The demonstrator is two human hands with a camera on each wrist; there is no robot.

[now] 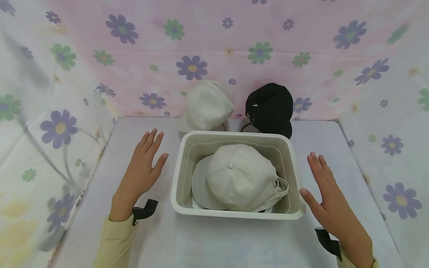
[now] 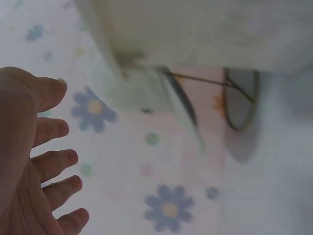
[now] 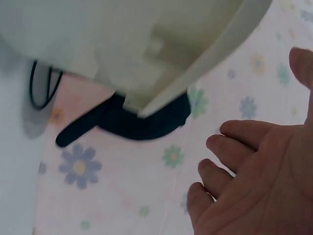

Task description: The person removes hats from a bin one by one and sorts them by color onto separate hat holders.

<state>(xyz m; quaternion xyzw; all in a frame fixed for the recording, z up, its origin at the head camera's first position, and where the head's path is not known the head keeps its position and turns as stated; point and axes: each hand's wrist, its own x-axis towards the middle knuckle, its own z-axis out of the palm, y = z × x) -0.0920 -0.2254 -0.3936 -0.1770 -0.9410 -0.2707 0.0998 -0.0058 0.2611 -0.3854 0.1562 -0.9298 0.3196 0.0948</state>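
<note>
Nothing is being grasped by either the left hand [image 1: 142, 169] or the right hand [image 1: 333, 208]: both are being held released, with fingers loosely extended forward and thumbs spread inward. Between them, on the white table [image 1: 214, 245], a pale bin [image 1: 238, 214] is being flanked, its long axis being directed from left to right, so that one short end is being presented to each hand. By the right hand the smaller gap is being left: in the head view its thumb is being seen just beside the bin's right end, while in the right wrist view fingers and bin are being shown apart. On the left, a wider strip of table is being shown between thumb and bin. As a judgement, the shorter inward reach is being offered to the right hand. Inside the bin an off-white cap [image 1: 239, 178] is being contained crown up, its brim [image 1: 201, 182] being pointed leftward and its strap [image 1: 283, 187] rightward, roughly along the bin's length. Beyond the far long side, a white cap [image 1: 207, 106] is being seen at left and a black cap [image 1: 270, 108] at right.
</note>
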